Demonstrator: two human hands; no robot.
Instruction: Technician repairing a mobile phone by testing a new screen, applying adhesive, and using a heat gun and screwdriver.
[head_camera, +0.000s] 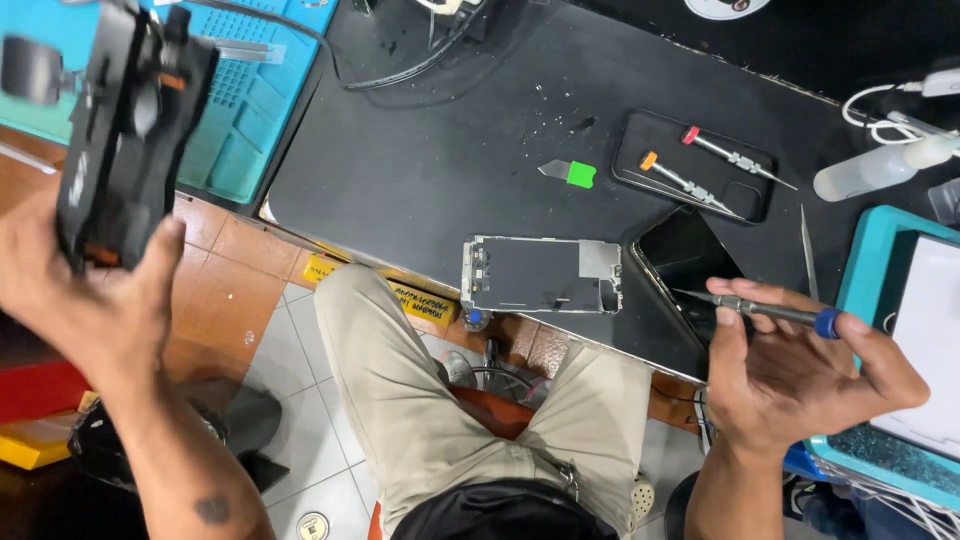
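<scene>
Bright, even overhead light; soft sheen on the black work mat (440, 150). The raised black fixture (120, 130) is motion-blurred; edges bend slightly from wide-angle distortion.

Matt black mat (450, 150), bare metal phone frame (540, 275), glossy glass screen (690, 255), metal screwdriver (770, 312), black plastic clamp (125, 130)

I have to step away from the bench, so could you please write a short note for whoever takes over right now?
Left hand: raised off the bench to the left, gripping a black clamp-like fixture.
Right hand: holding a blue-capped screwdriver, tip over the dark phone body.
On the black mat: the metal-framed phone panel at the front edge, a green-handled pry tool, and two more screwdrivers on a black phone case.
Done: panel lies apart from the phone body.
Left: cannot tell from this view which screws remain.
</scene>
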